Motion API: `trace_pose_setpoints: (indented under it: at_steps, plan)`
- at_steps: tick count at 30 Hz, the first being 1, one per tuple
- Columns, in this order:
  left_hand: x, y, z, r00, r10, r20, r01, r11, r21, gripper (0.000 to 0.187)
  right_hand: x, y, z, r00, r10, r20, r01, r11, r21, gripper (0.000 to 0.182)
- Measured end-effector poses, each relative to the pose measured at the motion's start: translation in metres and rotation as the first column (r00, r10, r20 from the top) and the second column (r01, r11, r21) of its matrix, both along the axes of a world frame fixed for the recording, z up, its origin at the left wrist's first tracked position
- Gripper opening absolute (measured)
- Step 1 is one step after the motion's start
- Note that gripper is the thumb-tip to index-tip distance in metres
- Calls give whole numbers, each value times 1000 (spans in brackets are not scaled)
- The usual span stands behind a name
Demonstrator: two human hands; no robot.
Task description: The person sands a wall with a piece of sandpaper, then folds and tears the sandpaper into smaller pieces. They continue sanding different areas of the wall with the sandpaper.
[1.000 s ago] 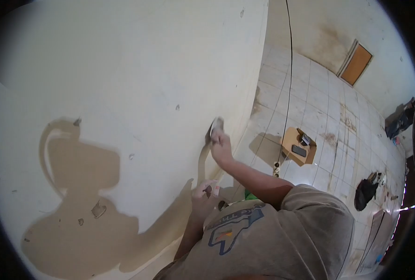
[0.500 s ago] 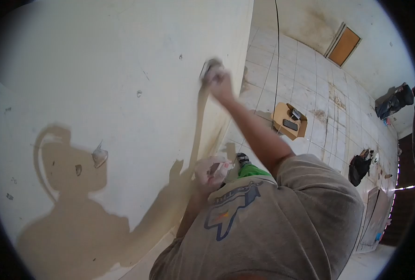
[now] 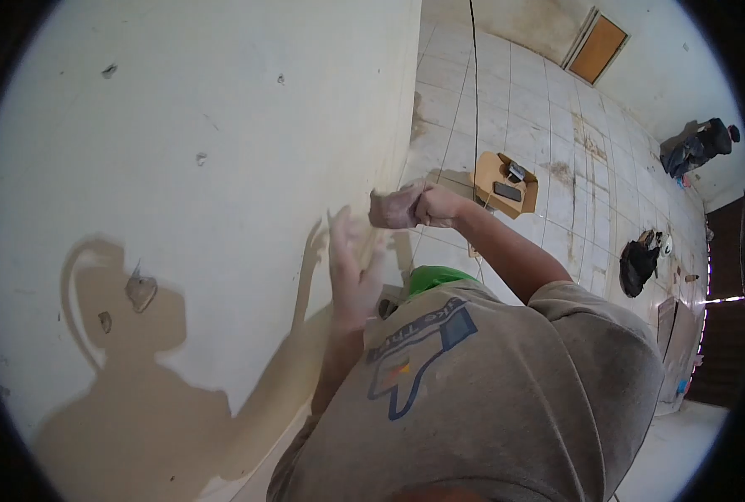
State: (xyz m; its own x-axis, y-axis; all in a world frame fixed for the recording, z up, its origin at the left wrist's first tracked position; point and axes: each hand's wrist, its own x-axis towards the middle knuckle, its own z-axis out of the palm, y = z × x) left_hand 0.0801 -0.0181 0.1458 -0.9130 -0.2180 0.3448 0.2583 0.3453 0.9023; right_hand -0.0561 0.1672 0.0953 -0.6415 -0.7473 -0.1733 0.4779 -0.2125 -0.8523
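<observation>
My right hand (image 3: 438,206) is closed around the end of a flat, broad grey-brown scraper (image 3: 396,207), held out just right of the wall's edge. Lower and to its left, my left hand (image 3: 356,266) is raised beside the pale wall (image 3: 247,75). Its fingers are spread and somewhat blurred, whitish with dust, and nothing shows in them. A grey patch (image 3: 141,291) and several small chips mark the wall, with my shadow falling across the lower part.
An open cardboard box (image 3: 527,201) holding a black phone-like object (image 3: 507,192) sits on the tiled floor (image 3: 506,92). A black cable (image 3: 475,84) runs down nearby. Farther right are a black bag (image 3: 639,269) and a dark heap (image 3: 699,149) by the far wall.
My right hand has come down from the wall, bringing the scraper near my left hand. My left hand has risen and its fingers have spread. The view has shifted slightly.
</observation>
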Motion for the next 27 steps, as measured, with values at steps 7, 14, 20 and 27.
trace_pose_setpoints:
  at_steps: [7, 14, 20, 27]
  plan:
    - [-93, 16, -34, 876, -460, 147, 330, 792, 514, 38, -13, 19, -28, 891, 137, 433, 105, 866, -490, 78]
    - [-60, -5, -186, 718, -472, 511, 275, 867, 416, 35, 48, 14, -109, 820, -10, 572, 92, 989, -115, 49]
    - [22, -1, -220, 494, -341, 800, 132, 939, 319, 38, 87, 24, -199, 922, 363, -136, -303, 893, 334, 44]
    - [-30, 6, -206, 739, -205, 642, -56, 931, 361, 32, -124, 9, -309, 835, -253, -488, 544, 504, 671, 46]
